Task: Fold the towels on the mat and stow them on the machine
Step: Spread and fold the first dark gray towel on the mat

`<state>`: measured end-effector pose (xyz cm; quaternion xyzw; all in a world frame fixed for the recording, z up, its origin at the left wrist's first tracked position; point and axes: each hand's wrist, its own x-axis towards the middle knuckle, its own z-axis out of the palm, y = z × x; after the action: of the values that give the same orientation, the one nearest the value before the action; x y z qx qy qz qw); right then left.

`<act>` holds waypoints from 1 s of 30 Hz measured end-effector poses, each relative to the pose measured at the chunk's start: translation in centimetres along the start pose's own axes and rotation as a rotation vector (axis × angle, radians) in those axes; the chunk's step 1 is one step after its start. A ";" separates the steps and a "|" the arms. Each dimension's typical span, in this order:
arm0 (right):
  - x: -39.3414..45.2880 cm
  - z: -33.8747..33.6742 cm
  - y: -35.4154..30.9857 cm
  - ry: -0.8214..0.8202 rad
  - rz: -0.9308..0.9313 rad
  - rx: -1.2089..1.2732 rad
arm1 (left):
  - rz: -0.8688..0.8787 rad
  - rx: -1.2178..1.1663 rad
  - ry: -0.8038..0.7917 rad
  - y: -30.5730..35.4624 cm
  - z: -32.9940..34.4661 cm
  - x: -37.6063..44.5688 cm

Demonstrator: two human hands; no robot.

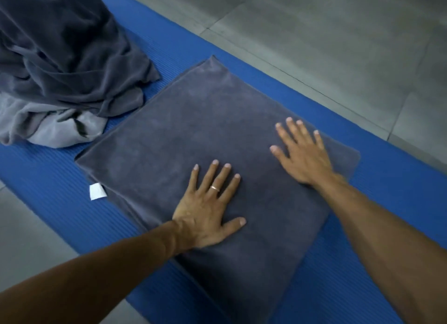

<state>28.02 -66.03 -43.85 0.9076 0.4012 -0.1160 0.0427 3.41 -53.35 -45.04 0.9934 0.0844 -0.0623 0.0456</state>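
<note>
The fingers (212,176) of the left hand (208,212) lie straight and spread, flat on the folded towel (193,135), a ring on one of them. The right hand (302,154) does the same toward 2 o'clock of the left, fingers splayed and pressed on the cloth close to its right edge. Neither hand pinches or curls round anything; both look to be smoothing the surface.

The folded towel is a dark grey rectangle of several layers, lying slantwise on the blue mat (387,178), with a white tag (96,191) poking out at its 9 o'clock edge. It reads as at least partly folded; whether another fold is meant I cannot tell.

At 10 o'clock, still on the mat and just beside the folded one's far corner, sits a crumpled heap of towels (63,57), dark grey over a paler grey piece (55,127). These are unfolded, so most of the folding looks to be left. The grey floor (338,45) surrounds the mat. No machine shows, so the stowing step appears not yet done for this towel.
</note>
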 end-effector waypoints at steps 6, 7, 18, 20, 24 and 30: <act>-2.6 -0.1 -1.5 0.138 -0.097 0.159 | -0.024 0.049 -0.035 0.4 -0.4 0.2; -4.3 0.5 -1.7 0.102 -0.208 0.136 | -0.023 0.055 -0.031 0.4 -0.4 0.1; -11.7 2.6 3.9 0.077 -0.265 0.113 | 0.064 -0.137 0.161 8.8 -0.6 -2.1; -13.7 3.3 4.5 0.004 -0.343 0.050 | 0.216 -0.132 0.095 11.2 0.4 -4.0; -11.9 1.9 9.8 -0.049 0.052 0.041 | 0.302 -0.023 -0.031 12.3 1.2 -6.4; -13.7 0.5 8.0 0.080 -0.071 0.117 | 0.058 -0.396 0.085 10.9 -2.4 -5.9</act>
<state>24.88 -81.36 -41.12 0.8977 0.4270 -0.1042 -0.0306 -0.16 -64.80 -40.99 0.9688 0.0681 -0.0012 0.2385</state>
